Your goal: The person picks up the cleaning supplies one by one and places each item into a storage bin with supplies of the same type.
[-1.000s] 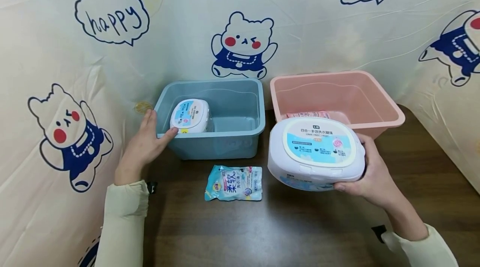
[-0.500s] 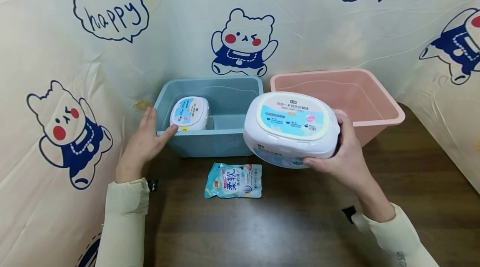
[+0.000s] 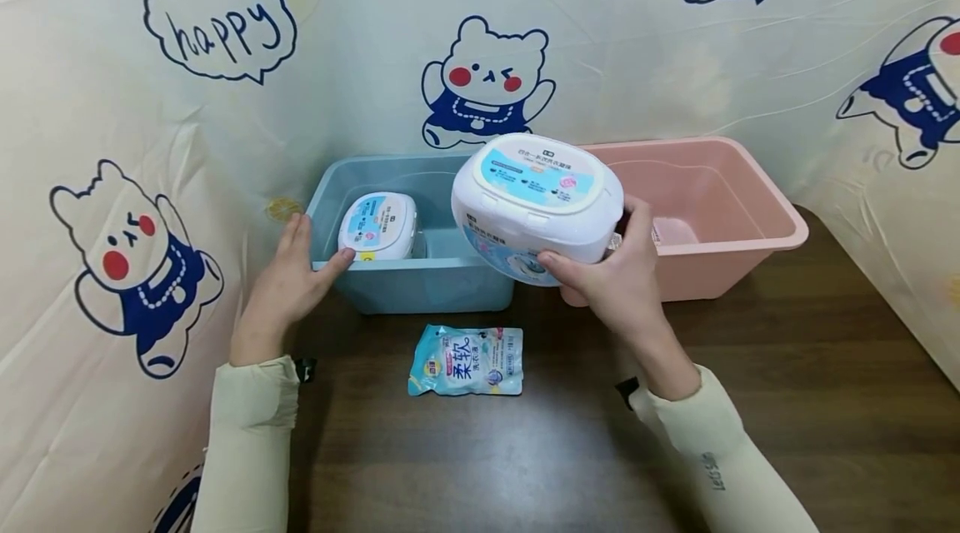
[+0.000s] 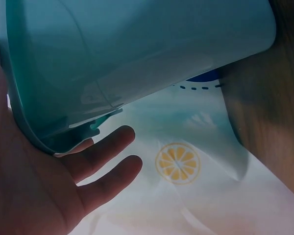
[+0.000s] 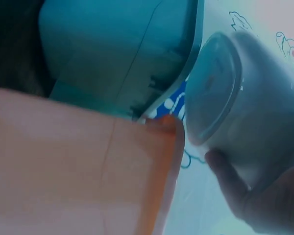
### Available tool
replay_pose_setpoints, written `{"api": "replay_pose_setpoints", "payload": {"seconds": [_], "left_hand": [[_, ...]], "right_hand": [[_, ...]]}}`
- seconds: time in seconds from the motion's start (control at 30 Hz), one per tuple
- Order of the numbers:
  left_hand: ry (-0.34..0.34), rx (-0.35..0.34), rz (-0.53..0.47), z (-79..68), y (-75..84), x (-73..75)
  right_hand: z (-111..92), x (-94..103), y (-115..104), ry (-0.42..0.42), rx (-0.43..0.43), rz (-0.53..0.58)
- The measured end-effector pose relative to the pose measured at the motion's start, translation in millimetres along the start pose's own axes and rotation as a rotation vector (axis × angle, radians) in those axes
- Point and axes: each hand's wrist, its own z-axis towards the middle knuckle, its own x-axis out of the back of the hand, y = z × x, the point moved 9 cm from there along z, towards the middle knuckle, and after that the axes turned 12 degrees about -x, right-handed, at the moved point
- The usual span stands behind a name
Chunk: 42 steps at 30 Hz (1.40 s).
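Note:
My right hand [image 3: 618,275] grips a large white oval tub [image 3: 536,208] with a blue and white label by its right end, thumb on the front side. It holds the tub tilted above the right part of the blue bin [image 3: 427,291]. In the right wrist view the tub's pale underside [image 5: 213,90] shows. My left hand [image 3: 288,291] rests at the blue bin's left corner, its fingers [image 4: 112,181] extended and the thumb at the front rim. A smaller white tub [image 3: 377,225] with a similar label sits inside that bin at the left.
A pink bin [image 3: 720,266] stands right of the blue one, partly hidden by the held tub and hand. In front of the bins a light blue pouch [image 3: 467,362] lies flat on the dark wooden table [image 3: 465,466]. A printed cloth [image 3: 600,42] hangs behind.
My right hand has carried the large tub leftward and up, from in front of the pink bin to above the blue bin. The left hand has stayed at the blue bin's corner.

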Motion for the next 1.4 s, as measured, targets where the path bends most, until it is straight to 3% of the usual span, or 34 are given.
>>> {"api": "replay_pose_setpoints", "payload": {"seconds": [0.23,0.37,0.6,0.87,1.13,1.4], "left_hand": [[0.009,0.002,-0.001,-1.2,-1.2,0.0],[0.011,0.007,-0.003,-1.9,-2.2,-0.3],[0.017,0.014,-0.009,-1.6,-3.3,1.0],[0.016,0.034,-0.005,-1.0,-5.7,1.0],[0.023,0.03,-0.012,0.2,-5.7,1.6],[0.025,0.023,-0.013,1.0,-2.4,0.7]], "right_hand": [[1,-20.7,-12,0.119,-0.019,-0.013],[2,-29.9,-22,0.156,0.013,0.012],[21,-48.9,-10,0.208,0.064,0.023],[31,-71.6,-8,0.326,0.004,-0.045],[37,-93.2,-8,0.366,0.017,-0.033],[42,-110.0,1,0.377,-0.041,-0.034]]}}
